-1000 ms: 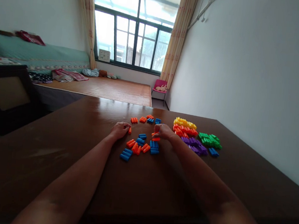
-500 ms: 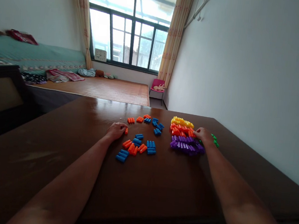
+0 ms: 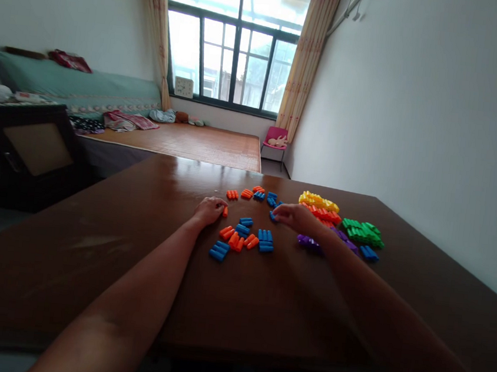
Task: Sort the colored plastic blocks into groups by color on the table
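My left hand rests on the brown table with its fingers closed on a small orange plastic piece. My right hand is over the right part of a layout of blue and orange pieces, fingers bent together. Its fingertips overlap a blue piece; whether they hold it or something hidden, I cannot make out. Nearer me lie blue pieces and orange pieces in small groups. A farther row has orange pieces and blue pieces.
Right of the layout are stacked yellow pieces, orange pieces, purple pieces and green pieces, with blue ones beside them. Beyond the table stand a bed platform and a pink chair.
My right hand has moved left from the orange stack to the blue pieces, uncovering the green stack. My left hand stays at its orange piece. The view has shifted slightly left.
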The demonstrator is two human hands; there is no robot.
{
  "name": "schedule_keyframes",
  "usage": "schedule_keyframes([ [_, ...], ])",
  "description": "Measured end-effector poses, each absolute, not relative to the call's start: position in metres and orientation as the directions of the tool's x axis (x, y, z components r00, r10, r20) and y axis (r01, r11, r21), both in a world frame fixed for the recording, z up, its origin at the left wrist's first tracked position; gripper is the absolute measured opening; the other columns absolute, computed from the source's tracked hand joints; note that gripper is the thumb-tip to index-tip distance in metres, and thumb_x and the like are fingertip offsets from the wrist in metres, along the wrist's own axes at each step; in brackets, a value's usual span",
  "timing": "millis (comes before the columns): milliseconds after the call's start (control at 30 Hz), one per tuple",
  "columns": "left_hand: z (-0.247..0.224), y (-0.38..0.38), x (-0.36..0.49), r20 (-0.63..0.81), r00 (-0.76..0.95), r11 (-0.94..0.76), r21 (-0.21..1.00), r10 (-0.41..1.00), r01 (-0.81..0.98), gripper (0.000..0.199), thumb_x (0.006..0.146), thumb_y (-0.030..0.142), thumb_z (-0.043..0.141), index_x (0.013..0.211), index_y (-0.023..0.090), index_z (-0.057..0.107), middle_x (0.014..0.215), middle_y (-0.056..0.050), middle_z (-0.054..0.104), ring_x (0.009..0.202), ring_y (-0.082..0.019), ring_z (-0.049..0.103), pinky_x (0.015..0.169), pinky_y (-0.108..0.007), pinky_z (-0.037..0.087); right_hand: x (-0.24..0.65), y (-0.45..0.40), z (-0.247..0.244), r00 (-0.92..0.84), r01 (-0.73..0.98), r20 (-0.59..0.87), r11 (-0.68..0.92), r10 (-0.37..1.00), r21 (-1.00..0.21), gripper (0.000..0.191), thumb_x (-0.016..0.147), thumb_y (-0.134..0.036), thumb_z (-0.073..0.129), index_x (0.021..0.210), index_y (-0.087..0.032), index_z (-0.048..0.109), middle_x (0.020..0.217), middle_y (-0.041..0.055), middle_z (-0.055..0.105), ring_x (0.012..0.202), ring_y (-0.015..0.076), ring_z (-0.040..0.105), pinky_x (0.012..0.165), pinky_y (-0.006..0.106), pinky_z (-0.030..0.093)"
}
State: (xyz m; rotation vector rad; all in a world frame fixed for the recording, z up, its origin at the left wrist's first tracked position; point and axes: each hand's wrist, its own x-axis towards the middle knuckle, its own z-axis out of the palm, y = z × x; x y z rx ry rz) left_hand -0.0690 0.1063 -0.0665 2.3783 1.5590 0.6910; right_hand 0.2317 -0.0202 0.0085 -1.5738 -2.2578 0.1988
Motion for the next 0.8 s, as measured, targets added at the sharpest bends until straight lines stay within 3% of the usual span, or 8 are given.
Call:
schedule_keyframes([
  [67,-0.065,0.105,-0.069,0.264,0.348,-0.432,0.426,0.900,0.795,0.032,0.086,0.024,0.052,0.108,0.024,0.076,0.111,-0.003,0.073,0.102,-0.020,0.064,0.091,-0.027,0.049,0.193,-0.023,0.006,-0.536,0.774,0.141,0.551,0.832,-0.312,0.020,0.084,-0.027,0.065,0.102,-0.023,0.073,0.095,0.0024,0.073,0.084,0.0156,0.062,0.078,0.025,0.045],
  [133,-0.065,0.104,-0.069,0.262,0.353,-0.437,0.431,0.898,0.790,0.032,0.086,0.024,0.053,0.109,0.023,0.075,0.111,-0.003,0.073,0.102,-0.020,0.064,0.090,-0.027,0.049,0.169,-0.026,0.002,-0.613,0.754,0.060,0.607,0.788,-0.251,0.019,0.081,-0.021,0.068,0.099,-0.021,0.073,0.095,0.0039,0.072,0.091,0.0184,0.060,0.079,0.027,0.045],
  [233,-0.064,0.103,-0.068,0.259,0.341,-0.424,0.430,0.904,0.797,0.031,0.086,0.025,0.053,0.107,0.024,0.076,0.110,-0.004,0.073,0.102,-0.020,0.064,0.091,-0.027,0.049,0.156,-0.028,-0.002,-0.575,0.801,-0.004,0.562,0.818,-0.205,0.017,0.078,-0.017,0.071,0.095,-0.017,0.071,0.090,0.0054,0.071,0.090,0.0201,0.058,0.073,0.028,0.044],
  [433,-0.064,0.103,-0.068,0.273,0.319,-0.412,0.440,0.908,0.798,0.029,0.086,0.027,0.053,0.103,0.026,0.077,0.109,-0.002,0.073,0.101,-0.020,0.064,0.088,-0.025,0.049,0.166,-0.030,-0.001,-0.498,0.807,0.079,0.495,0.863,-0.321,0.019,0.070,-0.009,0.072,0.087,-0.018,0.068,0.087,0.0013,0.068,0.074,0.0121,0.059,0.065,0.022,0.044],
  [533,-0.065,0.105,-0.069,0.275,0.336,-0.428,0.433,0.901,0.793,0.029,0.086,0.027,0.053,0.102,0.026,0.077,0.110,-0.001,0.073,0.101,-0.019,0.064,0.088,-0.024,0.049,0.208,-0.030,0.007,-0.313,0.849,0.195,0.366,0.929,-0.382,0.013,0.078,-0.021,0.068,0.090,-0.018,0.068,0.085,0.0019,0.070,0.075,0.0131,0.062,0.066,0.022,0.047],
  [633,-0.067,0.108,-0.069,0.285,0.339,-0.435,0.421,0.897,0.796,0.029,0.086,0.027,0.053,0.102,0.025,0.077,0.112,-0.002,0.073,0.102,-0.020,0.064,0.088,-0.025,0.049,0.274,-0.035,0.015,0.109,0.865,0.308,0.063,0.945,-0.498,0.017,0.080,-0.030,0.066,0.091,-0.017,0.069,0.087,0.0040,0.072,0.080,0.0156,0.065,0.068,0.024,0.050],
  [700,-0.069,0.110,-0.069,0.293,0.334,-0.433,0.407,0.896,0.804,0.029,0.085,0.027,0.053,0.101,0.026,0.077,0.111,-0.001,0.073,0.102,-0.020,0.064,0.088,-0.025,0.050,0.315,-0.045,0.016,0.346,0.843,0.280,-0.166,0.896,-0.512,0.019,0.081,-0.031,0.066,0.090,-0.015,0.070,0.084,0.0063,0.072,0.079,0.0178,0.067,0.067,0.025,0.051],
  [800,-0.070,0.112,-0.069,0.284,0.324,-0.418,0.397,0.902,0.817,0.029,0.085,0.027,0.053,0.101,0.027,0.077,0.112,-0.001,0.072,0.102,-0.020,0.064,0.088,-0.026,0.050,0.348,-0.063,0.010,0.482,0.821,0.248,-0.334,0.840,-0.463,0.022,0.086,-0.034,0.064,0.095,-0.015,0.070,0.092,0.0098,0.071,0.083,0.0197,0.066,0.070,0.029,0.054],
])
